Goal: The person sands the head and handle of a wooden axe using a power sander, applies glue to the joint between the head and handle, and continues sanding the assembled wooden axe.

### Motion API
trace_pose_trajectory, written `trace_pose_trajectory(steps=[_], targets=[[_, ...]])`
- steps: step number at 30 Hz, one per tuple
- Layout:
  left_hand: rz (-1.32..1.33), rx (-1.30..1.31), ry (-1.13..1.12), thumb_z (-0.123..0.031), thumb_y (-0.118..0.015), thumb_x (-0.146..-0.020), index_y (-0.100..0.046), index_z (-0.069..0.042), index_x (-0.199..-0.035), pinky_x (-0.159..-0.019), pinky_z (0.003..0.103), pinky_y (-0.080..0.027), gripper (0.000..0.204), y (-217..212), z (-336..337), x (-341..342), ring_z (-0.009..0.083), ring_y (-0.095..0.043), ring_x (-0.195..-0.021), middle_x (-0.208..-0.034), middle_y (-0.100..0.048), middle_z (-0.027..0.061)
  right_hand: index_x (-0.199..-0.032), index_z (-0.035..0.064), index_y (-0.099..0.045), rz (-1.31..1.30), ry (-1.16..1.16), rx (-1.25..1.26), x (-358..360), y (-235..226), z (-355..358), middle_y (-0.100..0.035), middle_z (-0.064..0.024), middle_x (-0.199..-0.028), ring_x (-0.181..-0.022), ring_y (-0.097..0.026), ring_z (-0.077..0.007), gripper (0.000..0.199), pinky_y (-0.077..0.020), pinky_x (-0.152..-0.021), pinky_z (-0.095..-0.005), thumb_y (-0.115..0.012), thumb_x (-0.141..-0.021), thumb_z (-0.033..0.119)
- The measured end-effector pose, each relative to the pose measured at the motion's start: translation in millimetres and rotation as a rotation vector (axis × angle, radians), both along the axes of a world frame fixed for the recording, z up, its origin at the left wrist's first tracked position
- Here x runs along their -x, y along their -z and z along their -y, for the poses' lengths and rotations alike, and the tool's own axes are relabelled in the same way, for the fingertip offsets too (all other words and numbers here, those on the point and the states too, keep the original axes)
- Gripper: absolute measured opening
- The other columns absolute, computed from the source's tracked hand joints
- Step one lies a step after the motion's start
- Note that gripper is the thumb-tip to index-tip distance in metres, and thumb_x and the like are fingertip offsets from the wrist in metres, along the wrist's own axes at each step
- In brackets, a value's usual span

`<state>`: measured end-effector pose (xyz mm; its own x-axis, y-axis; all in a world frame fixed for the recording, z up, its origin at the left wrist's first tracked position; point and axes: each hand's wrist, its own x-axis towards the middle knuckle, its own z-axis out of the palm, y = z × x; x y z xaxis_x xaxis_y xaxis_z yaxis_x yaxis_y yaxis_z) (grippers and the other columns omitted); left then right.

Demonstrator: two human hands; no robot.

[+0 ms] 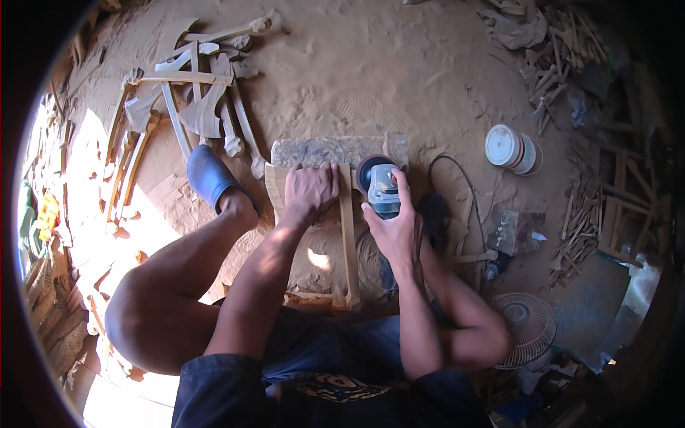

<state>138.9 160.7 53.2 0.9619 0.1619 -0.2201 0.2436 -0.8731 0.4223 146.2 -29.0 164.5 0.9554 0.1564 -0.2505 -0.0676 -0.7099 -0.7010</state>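
Left grip [312,191] clamped over the wooden frame [347,239] at the block's [307,149] near edge, right grip [399,222] wrapped round the sander [384,187] by its near-right corner; if my one-handed hold slips, the disc [369,166] could kick toward my left

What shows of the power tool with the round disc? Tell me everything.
The power tool, pointing toward the picture's top, has a grey, plastic-looking body, darker toward its near end, with a red spot on the right. At its far end is a round disc, dark with a reddish-brown rim. It sits beside the wooden piece; whether they touch, or it spins, is unclear. The right grip holds the body, thumb left, index finger along the right side.
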Motion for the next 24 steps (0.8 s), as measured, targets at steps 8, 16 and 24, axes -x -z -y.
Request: trace_pose_trajectory(steps=[8,16,24], targets=[[-0.033,0.020,0.016,-0.034,-0.040,-0.114,-0.067,-0.009,-0.093,-0.109,0.053,-0.048,0.043,-1.6,-2.9,-3.8,0.0386,-0.073,-0.069,-0.069,-0.072,0.0201,-0.155,0.0106,-0.052,0.011,0.136,0.122,16.6,-10.7,36.0,-0.071,-0.0237,-0.137,-0.127,-0.071,-0.0380,0.078,-0.0551,-0.106,-0.0460,-0.087,-0.085,0.015],[0.018,0.037,-0.011,-0.034,-0.041,-0.114,-0.068,-0.008,-0.094,-0.109,0.056,-0.048,0.043,-1.2,5.2,-4.3,0.0400,-0.074,-0.071,-0.069,-0.072,0.0204,-0.158,0.0071,-0.047,-0.088,-0.159,0.077,-56.3,-28.5,40.5,-0.067,-0.0263,-0.142,-0.131,-0.066,-0.0428,0.086,-0.0521,-0.111,-0.0470,-0.085,-0.084,0.028],[0.038,0.061,-0.022,-0.035,-0.039,-0.114,-0.068,-0.007,-0.093,-0.113,0.054,-0.045,0.045,-3.0,0.7,0.1,0.0406,-0.074,-0.072,-0.070,-0.072,0.0213,-0.157,0.0053,-0.050,-0.196,-0.379,0.192,-102.4,-32.1,4.4,-0.065,-0.0259,-0.144,-0.135,-0.065,-0.0369,0.087,-0.0500,-0.113,-0.0433,-0.088,-0.082,0.029]])
